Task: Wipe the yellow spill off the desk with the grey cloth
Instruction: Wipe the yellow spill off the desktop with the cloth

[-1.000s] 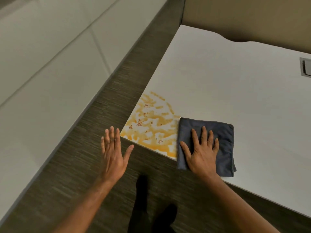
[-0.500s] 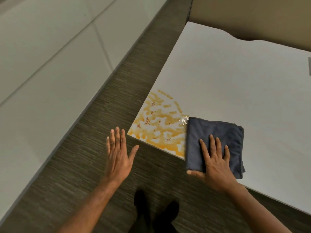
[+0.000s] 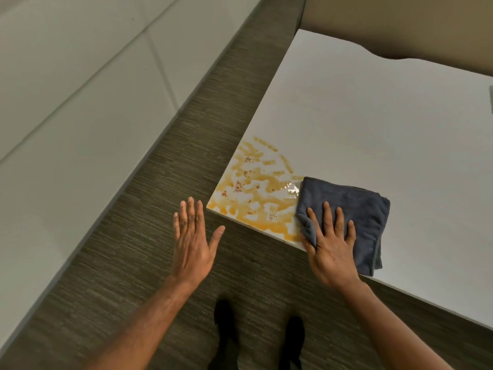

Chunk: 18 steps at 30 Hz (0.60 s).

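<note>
A yellow spill (image 3: 256, 190) with small reddish specks covers the near left corner of the white desk (image 3: 373, 124). Just right of it lies a folded grey cloth (image 3: 354, 209), its left edge touching the wet rim of the spill. My right hand (image 3: 329, 244) lies on the cloth's near left part at the desk's front edge, fingers spread, thumb curled under the bunched corner. My left hand (image 3: 193, 241) hovers open over the floor, left of the desk corner, holding nothing.
Dark striped carpet (image 3: 149, 249) runs beside the desk, with pale panels (image 3: 66, 116) on the left. A tan partition (image 3: 400, 22) stands behind the desk. A grey insert (image 3: 490, 102) shows at the desk's right edge. Dark shoes (image 3: 226, 335) are below.
My right hand has slid back toward the desk's front edge on the cloth, and the cloth's near left corner has bunched up under it. The left hand stays open.
</note>
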{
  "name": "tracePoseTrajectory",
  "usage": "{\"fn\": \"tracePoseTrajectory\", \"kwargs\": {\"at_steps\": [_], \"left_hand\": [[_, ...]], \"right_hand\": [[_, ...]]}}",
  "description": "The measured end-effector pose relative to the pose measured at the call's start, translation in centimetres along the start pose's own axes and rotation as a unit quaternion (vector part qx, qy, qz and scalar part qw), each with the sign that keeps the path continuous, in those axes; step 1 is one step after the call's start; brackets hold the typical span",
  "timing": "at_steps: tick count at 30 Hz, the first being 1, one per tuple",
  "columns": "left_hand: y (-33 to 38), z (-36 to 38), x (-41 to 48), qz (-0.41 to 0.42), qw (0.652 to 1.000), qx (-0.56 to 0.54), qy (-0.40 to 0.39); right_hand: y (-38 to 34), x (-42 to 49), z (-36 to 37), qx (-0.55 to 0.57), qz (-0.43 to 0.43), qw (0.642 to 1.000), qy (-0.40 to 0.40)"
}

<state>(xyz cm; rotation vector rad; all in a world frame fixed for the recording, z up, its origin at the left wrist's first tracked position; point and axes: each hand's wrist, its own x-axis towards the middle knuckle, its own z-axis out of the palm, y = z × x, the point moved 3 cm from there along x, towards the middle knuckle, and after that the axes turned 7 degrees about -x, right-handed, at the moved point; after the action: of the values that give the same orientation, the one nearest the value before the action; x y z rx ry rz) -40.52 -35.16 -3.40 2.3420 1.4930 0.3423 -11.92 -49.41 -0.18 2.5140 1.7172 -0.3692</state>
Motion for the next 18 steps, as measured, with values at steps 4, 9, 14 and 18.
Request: {"fn": "tracePoseTrajectory", "kwargs": {"at_steps": [4,9,14,18], "left_hand": [[0.9,0.4,-0.5,-0.024,1.0,-0.007,0.01],[2.1,0.6,-1.3,-0.044,0.999,-0.019,0.024],[2.4,0.9,-1.7,-0.046,0.998,-0.02,0.038],[2.4,1.0,-2.0,-0.053,0.997,-0.019,0.05]], "right_hand": [[-0.1,-0.6,0.2,0.007,-0.045,0.999,0.006],[2.3,-2.1,0.4,0.008,-0.07,0.997,0.019],[3.8,-0.5,0.3,0.006,0.017,0.999,0.029],[3.0,2.2,-0.3,0.044,0.071,0.995,0.05]]}}
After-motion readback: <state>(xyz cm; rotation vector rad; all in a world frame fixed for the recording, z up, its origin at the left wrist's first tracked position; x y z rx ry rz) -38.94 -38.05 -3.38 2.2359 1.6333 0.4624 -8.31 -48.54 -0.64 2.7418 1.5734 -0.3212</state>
